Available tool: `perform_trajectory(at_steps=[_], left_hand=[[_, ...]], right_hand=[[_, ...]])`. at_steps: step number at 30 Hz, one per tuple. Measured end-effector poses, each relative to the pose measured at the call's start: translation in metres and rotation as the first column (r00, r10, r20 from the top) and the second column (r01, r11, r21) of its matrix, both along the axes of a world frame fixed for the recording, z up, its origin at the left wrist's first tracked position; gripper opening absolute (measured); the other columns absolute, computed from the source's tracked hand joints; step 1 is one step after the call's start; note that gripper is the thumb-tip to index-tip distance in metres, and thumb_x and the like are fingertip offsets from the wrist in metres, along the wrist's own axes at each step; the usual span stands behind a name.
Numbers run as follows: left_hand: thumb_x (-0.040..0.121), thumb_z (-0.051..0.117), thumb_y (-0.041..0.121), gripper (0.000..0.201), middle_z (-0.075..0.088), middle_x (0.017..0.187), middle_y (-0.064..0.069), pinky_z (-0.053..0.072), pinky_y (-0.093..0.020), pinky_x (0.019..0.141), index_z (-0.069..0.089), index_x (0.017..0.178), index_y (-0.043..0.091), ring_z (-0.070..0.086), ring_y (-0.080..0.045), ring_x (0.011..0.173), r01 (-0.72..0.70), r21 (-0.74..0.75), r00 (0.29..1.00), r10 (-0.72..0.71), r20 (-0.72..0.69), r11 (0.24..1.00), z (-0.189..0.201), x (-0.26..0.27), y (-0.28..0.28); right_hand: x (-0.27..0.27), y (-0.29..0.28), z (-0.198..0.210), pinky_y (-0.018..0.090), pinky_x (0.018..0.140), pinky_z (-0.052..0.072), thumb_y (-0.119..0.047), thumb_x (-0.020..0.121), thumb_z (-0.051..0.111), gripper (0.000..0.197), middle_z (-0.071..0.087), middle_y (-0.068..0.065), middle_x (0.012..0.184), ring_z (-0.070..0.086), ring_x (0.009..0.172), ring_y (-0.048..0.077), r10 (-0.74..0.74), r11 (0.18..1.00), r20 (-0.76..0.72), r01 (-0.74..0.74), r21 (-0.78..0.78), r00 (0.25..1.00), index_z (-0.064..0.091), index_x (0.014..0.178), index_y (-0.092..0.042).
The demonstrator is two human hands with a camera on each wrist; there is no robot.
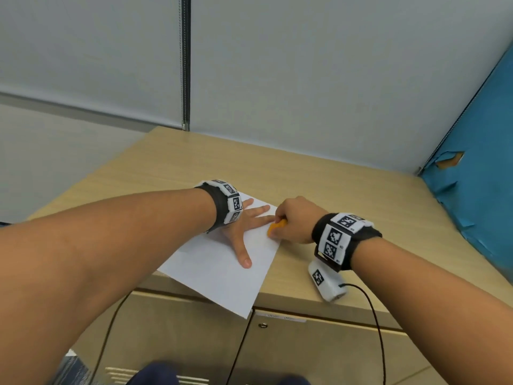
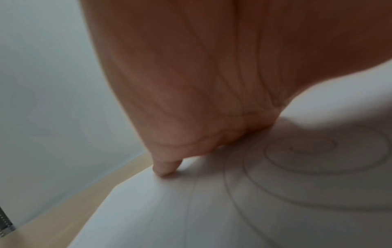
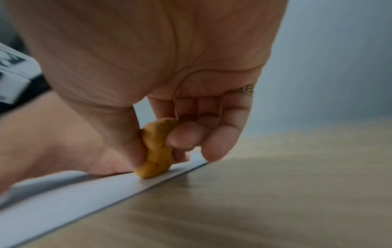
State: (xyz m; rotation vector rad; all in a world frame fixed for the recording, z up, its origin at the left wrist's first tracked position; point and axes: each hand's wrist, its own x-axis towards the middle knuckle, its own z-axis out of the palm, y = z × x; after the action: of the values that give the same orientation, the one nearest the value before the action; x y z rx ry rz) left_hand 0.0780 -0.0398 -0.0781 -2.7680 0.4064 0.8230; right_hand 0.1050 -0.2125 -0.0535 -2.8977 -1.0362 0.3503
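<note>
Thing: an orange lump (image 3: 156,149), soft-looking and kneaded, probably an eraser putty.
Where: its lower end rests on the white sheet (image 1: 222,273), just inside the sheet's right edge and towards the far end of that edge.
Axis: the lump stands nearly upright in the right wrist view. In the head view it leans, with its lower end towards the left.
Right hand (image 1: 297,220): thumb and fingertips pinch the lump, and the other fingers are curled above the wooden cabinet top (image 1: 347,190), off the paper.
Left hand (image 1: 238,232): spread flat, palm down on the sheet with the thumb pointing back at the person. It pins the paper, and its fingertips lie just beside the lump.
Sheet: lies askew, with one corner overhanging the cabinet's front edge.
Marks: faint pencilled rings (image 2: 307,151) show on the paper beside the left palm. How far they are from the lump cannot be told.
Nearer hand: the right hand, which already holds the lump. The left only steadies the sheet.
Coming move: likely a rub inward from the edge, leftward, towards the left fingers. With so little room there, a stroke towards the edge could push the unpinned margin off line.
Around: a white tagged box (image 1: 327,282) hangs below the right wrist, near the sheet's right edge but not touching it.
</note>
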Motion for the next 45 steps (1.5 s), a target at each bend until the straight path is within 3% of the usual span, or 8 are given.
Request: perform_trajectory(at_steps=[9, 14, 19, 24, 28, 33, 37, 45], left_hand=[[0.022, 0.056, 0.1, 0.15, -0.044, 0.152, 0.007, 0.001, -0.07, 0.112, -0.037, 0.132, 0.059, -0.03, -0.042, 0.142, -0.003, 0.04, 1.0, 0.004, -0.018, 0.999, -0.007, 0.012, -0.004], [0.025, 0.056, 0.099, 0.146, -0.043, 0.153, 0.006, -0.002, -0.07, 0.112, -0.039, 0.128, 0.061, -0.032, -0.041, 0.142, 0.003, 0.026, 1.0, -0.003, 0.008, 1.0, -0.009, 0.01, -0.004], [0.032, 0.057, 0.1, 0.135, -0.044, 0.152, 0.003, -0.002, -0.069, 0.113, -0.026, 0.133, 0.065, -0.035, -0.042, 0.14, 0.023, 0.037, 1.0, -0.024, 0.01, 0.999, -0.012, 0.01, -0.004], [0.032, 0.062, 0.096, 0.144, -0.042, 0.154, 0.007, -0.004, -0.072, 0.111, -0.034, 0.132, 0.061, -0.031, -0.04, 0.142, 0.004, 0.01, 1.0, -0.005, 0.03, 1.0, -0.014, 0.01, -0.003], [0.027, 0.055, 0.101, 0.138, -0.042, 0.154, 0.005, -0.002, -0.07, 0.113, -0.017, 0.138, 0.065, -0.034, -0.036, 0.141, 0.035, 0.035, 0.999, -0.036, 0.012, 0.999, -0.015, 0.012, -0.002], [0.022, 0.05, 0.103, 0.142, -0.039, 0.155, 0.008, -0.003, -0.071, 0.111, -0.035, 0.129, 0.063, -0.03, -0.039, 0.144, 0.023, 0.027, 0.998, -0.024, 0.056, 0.999, -0.019, 0.011, -0.002], [0.029, 0.061, 0.097, 0.139, -0.041, 0.154, 0.002, -0.002, -0.069, 0.113, -0.019, 0.138, 0.063, -0.03, -0.039, 0.143, 0.035, 0.031, 0.999, -0.036, 0.026, 0.999, -0.011, 0.009, -0.003], [0.037, 0.06, 0.097, 0.136, -0.04, 0.154, 0.002, -0.002, -0.068, 0.114, -0.016, 0.143, 0.06, -0.03, -0.035, 0.143, 0.038, 0.039, 0.999, -0.039, 0.031, 0.999, -0.01, 0.007, -0.004]], right_hand=[[-0.04, -0.008, -0.009, 0.031, 0.062, 0.048, -0.042, 0.085, 0.073, 0.027, 0.055, -0.009, 0.063, 0.049, 0.058, 0.005, 0.302, 0.953, -0.083, -0.301, 0.028, 0.95, 0.074, 0.082, -0.015], [0.013, -0.002, -0.002, 0.039, 0.068, 0.057, -0.044, 0.081, 0.069, 0.03, 0.068, 0.004, 0.072, 0.064, 0.071, 0.023, 0.123, 0.991, 0.043, -0.125, 0.039, 0.991, 0.072, 0.08, -0.014], [-0.028, 0.002, -0.005, 0.032, 0.063, 0.051, -0.042, 0.082, 0.076, 0.025, 0.062, -0.006, 0.067, 0.054, 0.061, 0.011, 0.316, 0.947, -0.158, -0.322, -0.015, 0.936, 0.07, 0.077, -0.018], [0.017, 0.009, 0.005, 0.041, 0.063, 0.055, -0.039, 0.077, 0.074, 0.029, 0.064, 0.004, 0.065, 0.062, 0.065, 0.025, 0.127, 0.992, 0.038, -0.127, -0.006, 0.991, 0.068, 0.07, -0.012], [-0.031, 0.008, -0.005, 0.03, 0.058, 0.049, -0.039, 0.081, 0.075, 0.025, 0.06, -0.006, 0.064, 0.054, 0.058, 0.009, 0.311, 0.947, -0.127, -0.319, -0.046, 0.942, 0.064, 0.068, -0.021], [0.01, 0.01, 0.004, 0.042, 0.067, 0.059, -0.04, 0.078, 0.074, 0.029, 0.067, 0.005, 0.067, 0.064, 0.065, 0.023, 0.156, 0.988, 0.037, -0.156, -0.009, 0.987, 0.071, 0.074, -0.011], [-0.03, 0.011, -0.006, 0.029, 0.056, 0.046, -0.037, 0.08, 0.075, 0.025, 0.059, -0.003, 0.062, 0.053, 0.056, 0.01, 0.308, 0.949, -0.111, -0.313, -0.038, 0.945, 0.066, 0.069, -0.016], [-0.029, 0.009, -0.011, 0.034, 0.057, 0.052, -0.035, 0.08, 0.073, 0.025, 0.063, 0.0, 0.063, 0.056, 0.058, 0.016, 0.328, 0.945, -0.066, -0.328, 0.012, 0.942, 0.068, 0.069, -0.013]])
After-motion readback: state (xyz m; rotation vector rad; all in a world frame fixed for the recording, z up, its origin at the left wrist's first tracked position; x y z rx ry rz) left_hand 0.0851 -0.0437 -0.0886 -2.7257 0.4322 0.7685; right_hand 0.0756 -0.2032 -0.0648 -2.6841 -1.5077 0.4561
